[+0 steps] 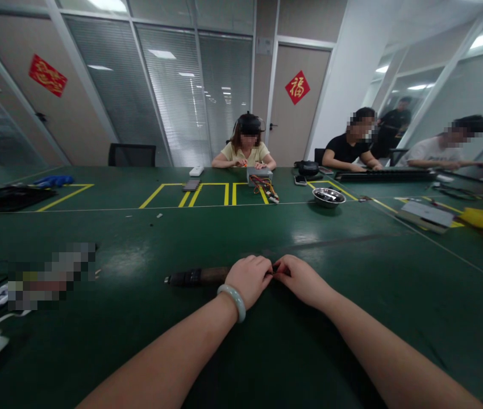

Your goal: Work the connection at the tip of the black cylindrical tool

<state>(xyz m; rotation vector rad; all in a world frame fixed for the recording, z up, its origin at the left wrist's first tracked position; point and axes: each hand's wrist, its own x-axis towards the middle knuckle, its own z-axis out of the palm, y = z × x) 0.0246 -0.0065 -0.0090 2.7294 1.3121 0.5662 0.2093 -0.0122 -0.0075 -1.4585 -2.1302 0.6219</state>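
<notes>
While the inline screwdriver [190, 278] lies on the table [96, 346], your left hand [248, 279] and right hand [303, 278] meet around its tail, can't tell what's pinched; looks like fiddly end-work, probably wanting steadiness next.

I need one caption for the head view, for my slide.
Left hand and right hand close together at a dark cylindrical tool, green table below.
</notes>
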